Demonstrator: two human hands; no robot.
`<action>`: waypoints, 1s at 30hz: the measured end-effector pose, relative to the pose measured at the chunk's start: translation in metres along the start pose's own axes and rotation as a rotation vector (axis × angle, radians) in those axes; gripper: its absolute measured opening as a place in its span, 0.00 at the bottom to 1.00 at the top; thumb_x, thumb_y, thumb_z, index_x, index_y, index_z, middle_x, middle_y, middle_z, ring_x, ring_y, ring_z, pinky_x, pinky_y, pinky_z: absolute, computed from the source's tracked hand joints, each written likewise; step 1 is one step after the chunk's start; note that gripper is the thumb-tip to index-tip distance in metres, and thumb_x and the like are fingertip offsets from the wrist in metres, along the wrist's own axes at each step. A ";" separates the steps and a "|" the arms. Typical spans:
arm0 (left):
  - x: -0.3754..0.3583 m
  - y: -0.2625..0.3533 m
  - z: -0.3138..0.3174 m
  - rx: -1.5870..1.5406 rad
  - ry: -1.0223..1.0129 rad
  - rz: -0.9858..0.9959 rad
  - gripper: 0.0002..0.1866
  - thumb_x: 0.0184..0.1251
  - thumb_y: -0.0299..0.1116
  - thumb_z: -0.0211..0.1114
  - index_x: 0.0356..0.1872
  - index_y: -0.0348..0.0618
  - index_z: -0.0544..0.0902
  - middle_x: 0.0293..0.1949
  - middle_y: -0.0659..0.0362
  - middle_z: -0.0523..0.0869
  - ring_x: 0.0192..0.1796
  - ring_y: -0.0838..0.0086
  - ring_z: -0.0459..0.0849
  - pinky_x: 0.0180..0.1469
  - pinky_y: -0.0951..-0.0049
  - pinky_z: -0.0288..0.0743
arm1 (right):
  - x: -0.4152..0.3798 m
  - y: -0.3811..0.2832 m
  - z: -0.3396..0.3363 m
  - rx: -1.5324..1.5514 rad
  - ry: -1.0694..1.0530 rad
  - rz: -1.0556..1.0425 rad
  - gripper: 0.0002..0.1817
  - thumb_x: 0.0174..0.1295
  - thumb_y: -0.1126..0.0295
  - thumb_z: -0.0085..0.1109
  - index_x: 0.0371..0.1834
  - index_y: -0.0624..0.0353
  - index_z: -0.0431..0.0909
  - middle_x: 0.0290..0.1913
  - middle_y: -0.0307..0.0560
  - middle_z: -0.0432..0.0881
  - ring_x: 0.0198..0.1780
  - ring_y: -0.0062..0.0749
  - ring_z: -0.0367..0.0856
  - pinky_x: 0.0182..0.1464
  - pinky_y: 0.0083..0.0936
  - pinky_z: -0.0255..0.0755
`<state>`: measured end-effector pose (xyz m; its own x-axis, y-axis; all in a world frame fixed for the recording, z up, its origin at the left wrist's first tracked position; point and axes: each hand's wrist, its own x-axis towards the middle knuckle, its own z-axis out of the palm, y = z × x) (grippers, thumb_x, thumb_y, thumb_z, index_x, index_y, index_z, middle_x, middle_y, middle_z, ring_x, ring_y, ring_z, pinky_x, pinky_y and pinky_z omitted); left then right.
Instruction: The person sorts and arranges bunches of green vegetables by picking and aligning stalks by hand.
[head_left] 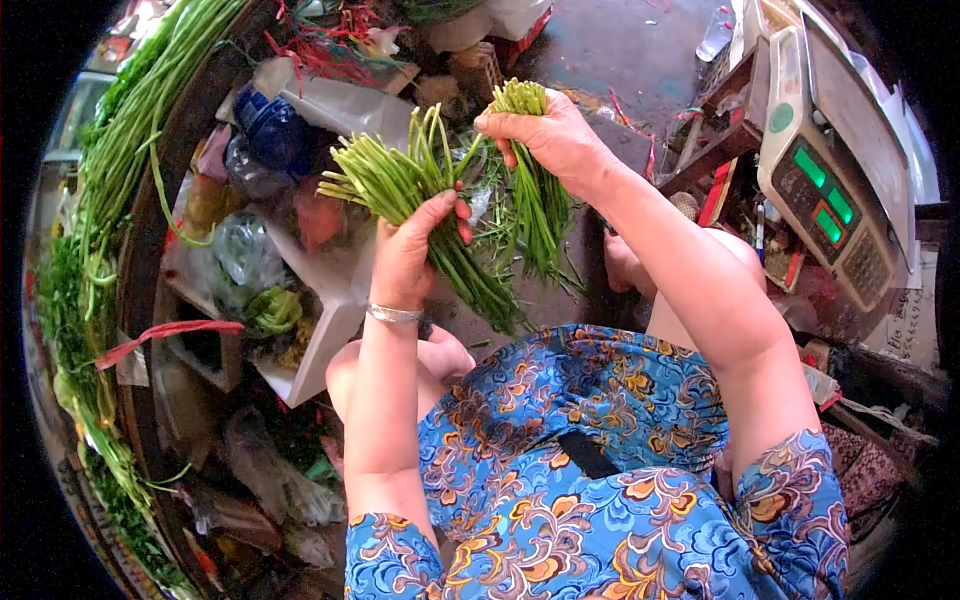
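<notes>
My left hand (pixel 412 248), with a bracelet at its wrist, is wrapped round a thick bunch of green stems (pixel 385 180). The pale cut ends fan out at the upper left and the darker green part hangs to the lower right. Up and to the right, my right hand (pixel 550 138) grips a smaller green bunch (pixel 538 205) near its cut ends, which stick up above the fingers. This bunch hangs downward. A few stems reach up from the left bunch towards my right hand.
Long green vegetables (pixel 110 190) line the far left edge. A white foam box (pixel 325 330) and plastic bags (pixel 245 250) lie left of my hands. A scale (pixel 830 170) with green digits stands at the right. Red strings (pixel 325 45) lie at the top.
</notes>
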<state>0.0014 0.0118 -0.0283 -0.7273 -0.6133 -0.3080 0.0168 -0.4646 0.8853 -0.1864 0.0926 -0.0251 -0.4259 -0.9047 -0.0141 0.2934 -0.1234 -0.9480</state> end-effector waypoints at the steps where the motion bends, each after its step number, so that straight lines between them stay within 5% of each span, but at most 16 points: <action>1: 0.000 0.002 -0.001 -0.004 -0.002 0.002 0.11 0.62 0.30 0.65 0.41 0.34 0.80 0.28 0.56 0.84 0.25 0.72 0.81 0.28 0.75 0.76 | 0.000 -0.001 -0.001 -0.043 0.031 -0.002 0.06 0.58 0.69 0.64 0.30 0.58 0.78 0.24 0.35 0.76 0.25 0.18 0.73 0.26 0.20 0.68; 9: -0.005 0.006 -0.015 0.129 0.115 0.017 0.10 0.60 0.29 0.67 0.39 0.34 0.81 0.28 0.56 0.85 0.22 0.75 0.80 0.25 0.78 0.77 | 0.007 -0.019 -0.032 -0.156 0.256 -0.049 0.08 0.56 0.66 0.68 0.26 0.55 0.78 0.22 0.33 0.77 0.23 0.18 0.73 0.27 0.19 0.69; 15: -0.003 0.003 -0.012 0.015 0.095 -0.009 0.12 0.61 0.30 0.66 0.42 0.34 0.81 0.29 0.55 0.85 0.24 0.74 0.82 0.28 0.77 0.77 | -0.007 0.003 0.004 -0.012 -0.013 -0.018 0.08 0.57 0.68 0.66 0.32 0.60 0.81 0.24 0.35 0.78 0.25 0.19 0.75 0.28 0.19 0.71; 21: -0.004 0.002 0.002 0.023 -0.002 -0.002 0.10 0.61 0.28 0.65 0.41 0.34 0.81 0.31 0.54 0.86 0.25 0.72 0.82 0.28 0.75 0.78 | 0.000 0.003 0.006 0.046 0.031 -0.060 0.05 0.58 0.71 0.64 0.29 0.59 0.79 0.23 0.35 0.78 0.25 0.19 0.74 0.27 0.19 0.69; 30: -0.003 0.008 -0.031 0.098 0.361 0.126 0.09 0.56 0.26 0.69 0.36 0.36 0.80 0.29 0.54 0.85 0.23 0.75 0.80 0.24 0.77 0.75 | 0.016 -0.031 -0.077 0.083 0.473 -0.282 0.07 0.56 0.69 0.64 0.25 0.56 0.77 0.22 0.39 0.78 0.22 0.26 0.75 0.28 0.24 0.70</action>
<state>0.0251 -0.0101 -0.0313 -0.4353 -0.8551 -0.2816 0.0122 -0.3184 0.9479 -0.2680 0.1138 -0.0208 -0.8298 -0.5527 0.0770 0.1710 -0.3832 -0.9077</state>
